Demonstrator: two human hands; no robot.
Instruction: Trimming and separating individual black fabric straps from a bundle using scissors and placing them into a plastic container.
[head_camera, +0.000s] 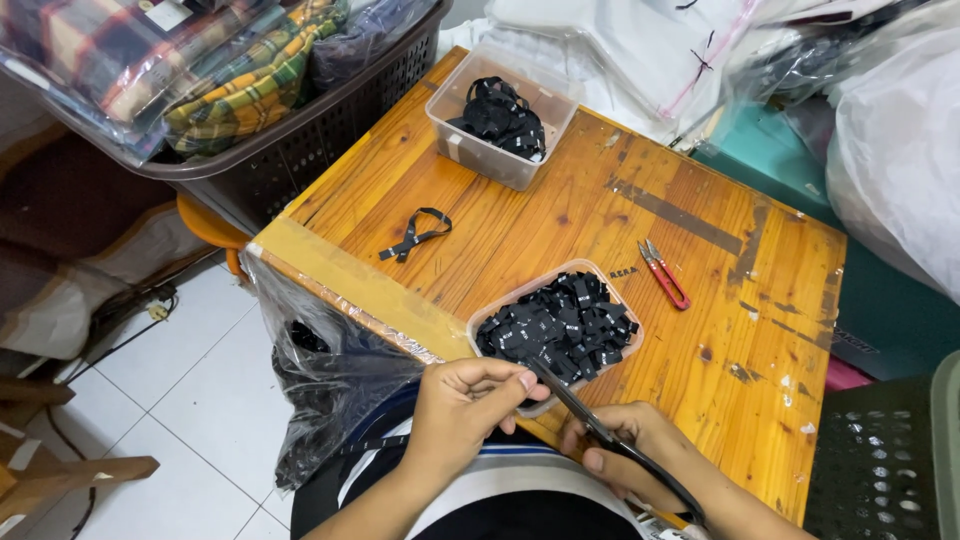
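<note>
Scissors (610, 445) sit gripped in my right hand (625, 460), blades angled up toward my left hand (465, 400), whose fingertips pinch a black label strip, feeding it to the cut. Just beyond, the tray of cut labels (556, 330) waits at the table (560, 220) edge, close for dropping; red snips (663, 273) lie beside it.

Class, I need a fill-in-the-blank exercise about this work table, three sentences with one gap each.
1. The right hand holds a pair of ____.
2. The near tray is full of small ____ labels.
3. The small snips on the wooden table have ____ handles.

Missing words: scissors; black; red
</note>
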